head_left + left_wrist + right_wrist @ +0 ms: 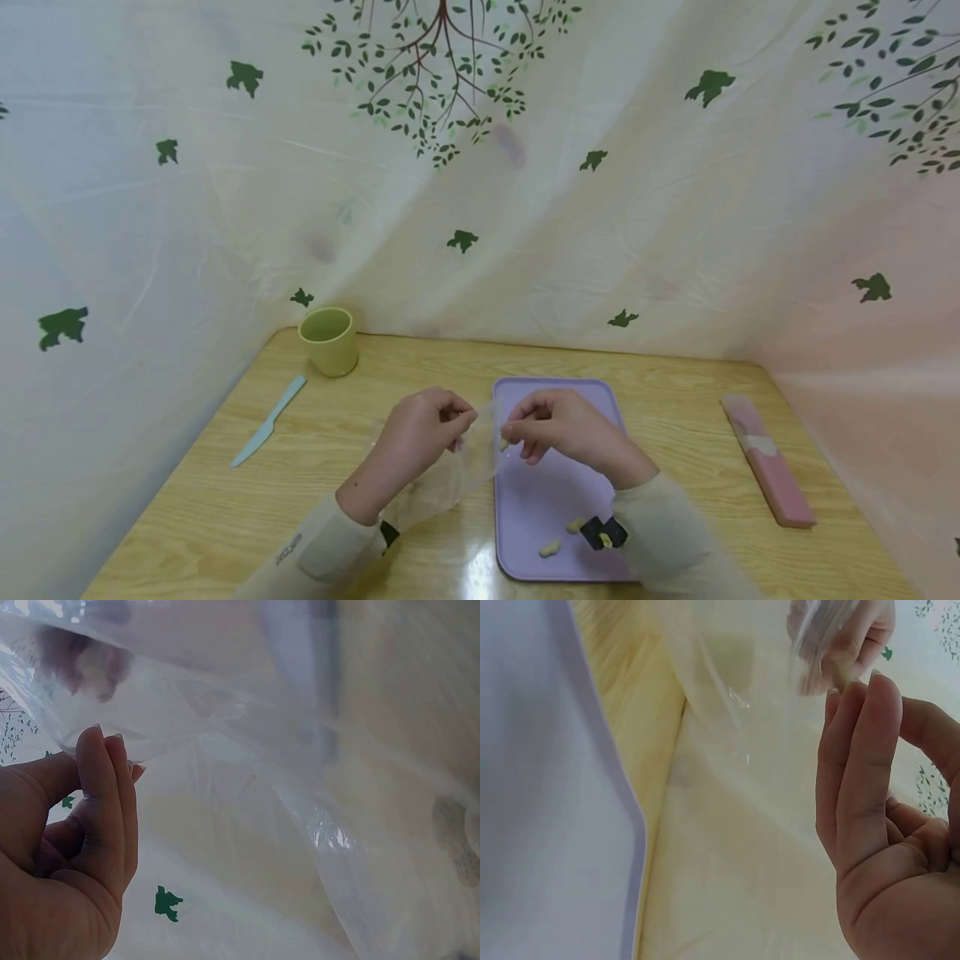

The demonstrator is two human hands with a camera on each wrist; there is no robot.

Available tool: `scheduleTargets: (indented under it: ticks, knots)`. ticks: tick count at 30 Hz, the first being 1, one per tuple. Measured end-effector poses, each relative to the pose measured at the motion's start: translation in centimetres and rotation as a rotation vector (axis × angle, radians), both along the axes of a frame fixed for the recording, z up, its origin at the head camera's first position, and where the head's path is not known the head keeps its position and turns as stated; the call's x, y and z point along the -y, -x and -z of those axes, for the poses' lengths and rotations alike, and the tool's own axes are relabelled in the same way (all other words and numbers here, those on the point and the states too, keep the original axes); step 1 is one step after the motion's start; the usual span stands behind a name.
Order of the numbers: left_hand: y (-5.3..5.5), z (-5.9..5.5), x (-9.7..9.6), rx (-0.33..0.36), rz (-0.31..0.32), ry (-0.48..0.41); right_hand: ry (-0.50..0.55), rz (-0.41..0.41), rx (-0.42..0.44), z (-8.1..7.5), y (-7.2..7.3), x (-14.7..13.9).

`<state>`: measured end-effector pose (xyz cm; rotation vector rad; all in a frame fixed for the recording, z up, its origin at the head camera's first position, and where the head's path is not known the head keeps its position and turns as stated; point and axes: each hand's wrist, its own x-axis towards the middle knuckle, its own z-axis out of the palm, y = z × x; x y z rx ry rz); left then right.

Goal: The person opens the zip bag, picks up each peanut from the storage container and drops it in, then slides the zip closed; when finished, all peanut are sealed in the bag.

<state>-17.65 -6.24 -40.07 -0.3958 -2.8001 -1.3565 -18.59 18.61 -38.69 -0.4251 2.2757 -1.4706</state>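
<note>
My left hand (423,433) pinches the upper edge of a clear plastic bag (442,483), which hangs down below and to the right of the fingers. The film (247,727) fills much of the left wrist view. My right hand (566,429) holds a small pale peanut (504,445) between thumb and fingertips, right at the bag's edge. Beneath that hand lies a purple tray (525,492). Near its front are two more pale peanuts, one (550,548) closer to the edge and another (575,526) by the right wrist strap.
A green cup (330,346) stands at the table's back left, with a light blue knife (270,421) in front of it. On the right lies a long pink case (772,467) with a translucent top. A printed cloth (525,275) hangs around the wooden table (420,358).
</note>
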Motion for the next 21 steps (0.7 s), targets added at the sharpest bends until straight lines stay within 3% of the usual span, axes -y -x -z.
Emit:
scheduleTargets:
  ticks: [10,17,21]
  knots:
    - [0.1,0.1,0.2,0.005,-0.006,-0.003,-0.008,0.023,-0.008,0.4,-0.1,-0.4]
    - [0.0,0.1,0.2,0.01,0.001,-0.01,-0.001,0.08,0.032,0.7,-0.4,-2.0]
    - [0.0,0.0,0.2,0.005,0.008,-0.011,-0.023,0.066,0.047,1.2,-0.8,-3.4]
